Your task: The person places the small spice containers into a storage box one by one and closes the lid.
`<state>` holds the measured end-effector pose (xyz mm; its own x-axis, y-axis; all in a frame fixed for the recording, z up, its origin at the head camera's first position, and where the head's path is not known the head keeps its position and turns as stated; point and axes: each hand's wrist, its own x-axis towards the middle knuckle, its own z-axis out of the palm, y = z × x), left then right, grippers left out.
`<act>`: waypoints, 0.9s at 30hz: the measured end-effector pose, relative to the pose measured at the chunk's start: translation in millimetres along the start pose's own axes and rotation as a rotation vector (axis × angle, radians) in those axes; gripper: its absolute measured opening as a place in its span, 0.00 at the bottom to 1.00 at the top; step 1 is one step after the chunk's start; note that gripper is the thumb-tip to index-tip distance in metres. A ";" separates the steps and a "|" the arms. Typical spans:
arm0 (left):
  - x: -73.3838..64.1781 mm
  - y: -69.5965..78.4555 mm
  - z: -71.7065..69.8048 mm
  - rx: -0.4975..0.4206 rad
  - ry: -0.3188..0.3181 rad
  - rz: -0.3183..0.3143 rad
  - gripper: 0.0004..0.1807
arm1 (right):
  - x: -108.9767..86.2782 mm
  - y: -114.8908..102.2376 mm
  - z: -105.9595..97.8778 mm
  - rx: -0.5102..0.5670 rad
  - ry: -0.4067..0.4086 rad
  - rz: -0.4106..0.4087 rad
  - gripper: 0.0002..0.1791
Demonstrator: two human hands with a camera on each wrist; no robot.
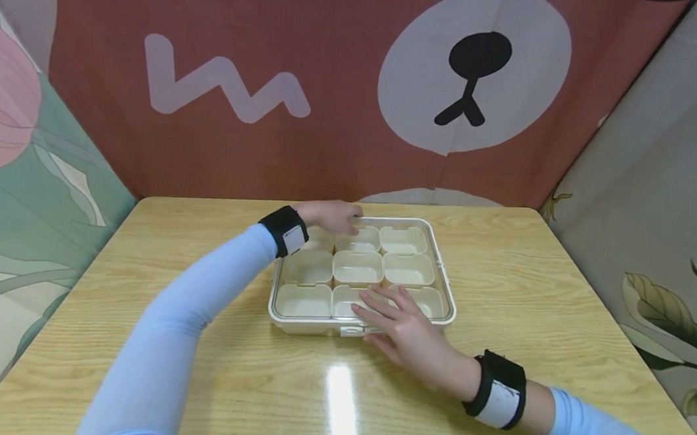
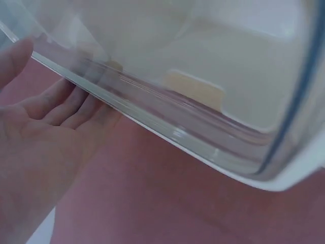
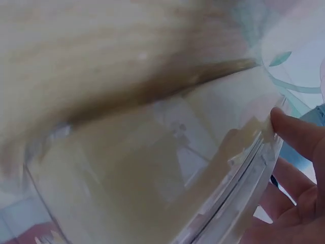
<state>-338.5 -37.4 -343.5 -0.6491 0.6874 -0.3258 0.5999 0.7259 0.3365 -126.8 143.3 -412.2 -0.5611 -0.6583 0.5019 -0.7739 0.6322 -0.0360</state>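
Observation:
A cream storage box [image 1: 307,325] with a clear lid lies flat on the table, several small cream compartments [image 1: 358,268] showing through the lid. My left hand [image 1: 332,217] holds its far edge. In the left wrist view, the left thumb and fingers [image 2: 76,104] lie on either side of the clear rim. At the near edge, my right hand [image 1: 410,336] has its fingers spread over the lid, beside the front latch [image 1: 351,331]. The right wrist view shows the right thumb [image 3: 294,129] touching the box's edge; other fingertips are partly hidden there.
The box stands on a light wood-grain table [image 1: 216,408]. Behind it hangs a reddish-brown cloth [image 1: 345,152] with a cartoon bear face; patterned cloths flank the table on the left [image 1: 8,261] and right [image 1: 635,163]. A bright reflection lies in front of the box.

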 end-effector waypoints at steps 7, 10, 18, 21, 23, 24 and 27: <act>-0.8 4.0 -3.6 -0.026 -0.024 -0.029 0.27 | -1.2 -0.2 0.5 -0.046 0.002 -0.023 0.30; -1.2 2.8 -1.4 -0.026 -0.048 -0.049 0.29 | -2.6 -0.9 3.1 -0.060 0.003 -0.040 0.30; -2.8 2.1 -4.7 0.024 -0.063 -0.037 0.28 | -1.1 -1.6 4.6 -0.083 0.018 -0.069 0.29; -1.8 3.8 -5.9 0.014 -0.070 -0.043 0.29 | -1.0 -2.7 2.8 -0.079 0.007 -0.044 0.30; -0.9 4.2 -4.8 0.004 -0.084 -0.049 0.30 | -1.9 -4.0 2.5 -0.078 -0.004 -0.029 0.30; -0.7 4.6 -3.9 -0.001 -0.094 -0.054 0.30 | -2.5 -4.7 2.5 -0.076 -0.009 -0.023 0.30; -1.7 6.2 -0.9 -0.008 -0.097 -0.067 0.31 | -3.8 -6.8 2.7 -0.074 -0.016 -0.003 0.31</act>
<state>-334.1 -34.1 -340.0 -0.6392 0.6366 -0.4315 0.5528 0.7704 0.3177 -120.2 140.4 -416.2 -0.5643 -0.6661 0.4877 -0.7518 0.6587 0.0298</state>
